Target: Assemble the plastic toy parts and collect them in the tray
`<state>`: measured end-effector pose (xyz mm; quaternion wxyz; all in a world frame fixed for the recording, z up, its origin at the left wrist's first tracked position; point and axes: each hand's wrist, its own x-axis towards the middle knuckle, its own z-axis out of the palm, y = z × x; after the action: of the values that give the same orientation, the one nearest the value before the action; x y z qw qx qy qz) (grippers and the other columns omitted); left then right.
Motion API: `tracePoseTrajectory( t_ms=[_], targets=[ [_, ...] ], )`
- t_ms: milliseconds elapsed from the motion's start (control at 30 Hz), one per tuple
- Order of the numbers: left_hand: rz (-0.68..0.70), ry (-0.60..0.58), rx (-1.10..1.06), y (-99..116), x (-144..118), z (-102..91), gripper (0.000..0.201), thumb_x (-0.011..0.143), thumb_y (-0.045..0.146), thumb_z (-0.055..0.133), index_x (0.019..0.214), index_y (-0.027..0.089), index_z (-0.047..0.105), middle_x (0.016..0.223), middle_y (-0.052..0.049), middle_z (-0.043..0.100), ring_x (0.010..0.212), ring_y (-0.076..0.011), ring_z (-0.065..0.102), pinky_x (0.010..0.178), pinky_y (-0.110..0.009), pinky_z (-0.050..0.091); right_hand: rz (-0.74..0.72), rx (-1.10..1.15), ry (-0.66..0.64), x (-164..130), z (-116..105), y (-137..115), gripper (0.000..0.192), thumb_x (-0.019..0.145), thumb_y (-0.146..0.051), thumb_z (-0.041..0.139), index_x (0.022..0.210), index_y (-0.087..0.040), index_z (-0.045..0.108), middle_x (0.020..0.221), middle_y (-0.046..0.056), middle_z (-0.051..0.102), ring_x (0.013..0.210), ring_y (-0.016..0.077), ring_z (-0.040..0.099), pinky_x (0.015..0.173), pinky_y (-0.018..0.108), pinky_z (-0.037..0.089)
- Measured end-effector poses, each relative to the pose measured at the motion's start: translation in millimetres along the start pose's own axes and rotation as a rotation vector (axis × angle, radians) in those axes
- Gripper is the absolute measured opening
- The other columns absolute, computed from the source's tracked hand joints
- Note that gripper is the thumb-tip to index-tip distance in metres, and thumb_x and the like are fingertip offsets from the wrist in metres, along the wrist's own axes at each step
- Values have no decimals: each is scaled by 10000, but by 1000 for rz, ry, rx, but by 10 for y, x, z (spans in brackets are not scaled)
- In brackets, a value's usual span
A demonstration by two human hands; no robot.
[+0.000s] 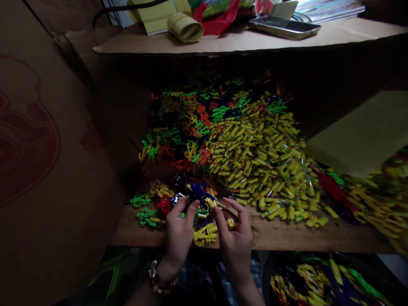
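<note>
Left hand [178,229] pinching a blue piece [199,191] at the near edge of the worktop [287,236]; right hand [234,231] pinching a yellow tube [211,203] just beside it, tip touching the blue plastic. Probably light, stiff and a little slick, with thin prongs likely to snap under a squeeze, so best held by the thicker middle. Behind, a heap of yellow tubes [264,157] and mixed coloured pieces [191,127].

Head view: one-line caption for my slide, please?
Both hands, left hand and right hand, grip a blue plastic piece beside yellow tubes.
</note>
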<state>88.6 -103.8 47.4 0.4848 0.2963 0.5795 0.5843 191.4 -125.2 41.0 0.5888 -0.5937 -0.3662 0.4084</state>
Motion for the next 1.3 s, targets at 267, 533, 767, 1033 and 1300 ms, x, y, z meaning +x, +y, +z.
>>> tracePoseTrajectory(
  t_ms=[267,533,767,1033,1300],
  targets=[
    [-52,-119,28,72,76,-123,201,705,341,733,788,158,733,737,-29,695,719,-154,589,705,-221,448,33,63,-70,-23,65,43,306,810,-368,636,1042,-197,535,760,19,657,650,149,625,610,267,504],
    [-191,-197,-65,114,151,-200,277,666,380,756,772,133,690,728,-30,657,736,-139,579,704,-220,448,184,181,-208,12,102,35,385,782,-420,656,1055,-213,481,658,-13,663,569,140,601,522,238,451],
    [-81,176,-275,397,272,-406,417,578,77,672,970,208,619,878,22,567,682,-81,535,589,-176,434,144,-120,-369,169,117,161,309,797,-474,594,925,-197,546,729,41,676,692,208,633,651,325,481],
    [10,108,-583,495,317,-419,473,446,48,476,869,171,650,890,-28,576,734,-108,487,632,-219,423,-316,-444,-281,142,-73,-37,383,836,-277,505,1209,-194,524,1132,125,604,1059,253,570,904,406,463],
    [34,-302,-413,510,42,-228,573,525,111,546,1079,235,616,1168,-49,583,1006,-196,532,815,-297,460,-396,-251,-398,-26,97,-114,198,845,-173,554,1010,-228,649,983,48,696,929,195,648,825,307,519]
  ],
)
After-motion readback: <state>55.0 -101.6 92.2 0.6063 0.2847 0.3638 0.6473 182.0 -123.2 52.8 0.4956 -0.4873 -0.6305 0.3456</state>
